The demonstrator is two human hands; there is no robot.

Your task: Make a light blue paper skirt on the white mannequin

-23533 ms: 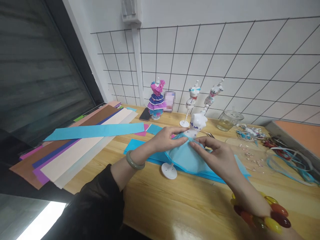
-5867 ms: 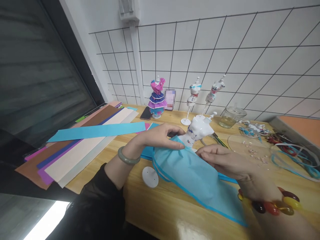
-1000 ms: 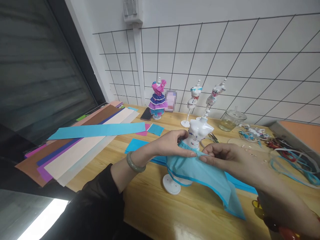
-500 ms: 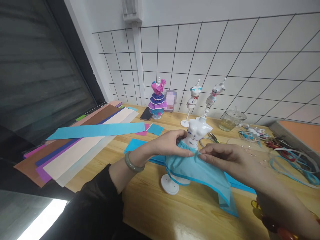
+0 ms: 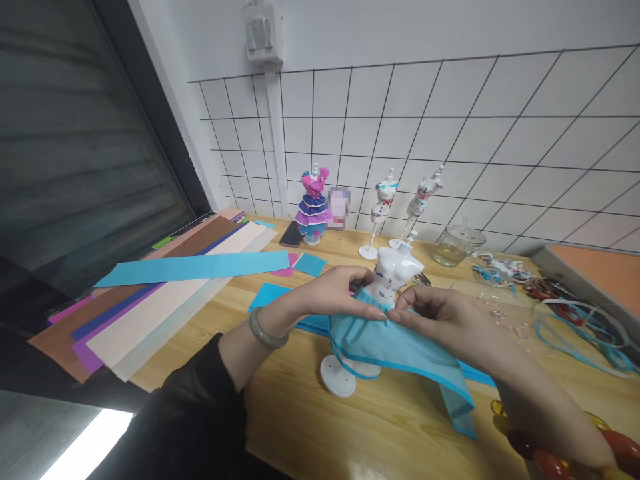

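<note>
A small white mannequin [image 5: 396,269] stands tilted on a round white base [image 5: 338,377]. Light blue crepe paper [image 5: 380,343] with a darker blue edge wraps its waist like a skirt, and its free end hangs to the right. My left hand [image 5: 345,293] is closed around the waist from the left, thumb pressing the gathered top edge at the front. From the right, my right hand [image 5: 435,310] pinches that same top edge, its thumb and index finger close beside the left thumb. The mannequin's back is hidden.
Coloured paper strips [image 5: 150,300] lie at left, beneath a blue strip [image 5: 210,265]. Behind stand a mannequin in a ruffled dress [image 5: 313,207], two bare mannequins [image 5: 384,203], a phone [image 5: 291,233] and a glass teapot [image 5: 457,245]. Ribbons [image 5: 583,333] and an orange-lined box [image 5: 595,273] are at right.
My right hand has shifted slightly left along the skirt's top edge, toward my left thumb. The view has tilted up a little. Both hands keep their hold.
</note>
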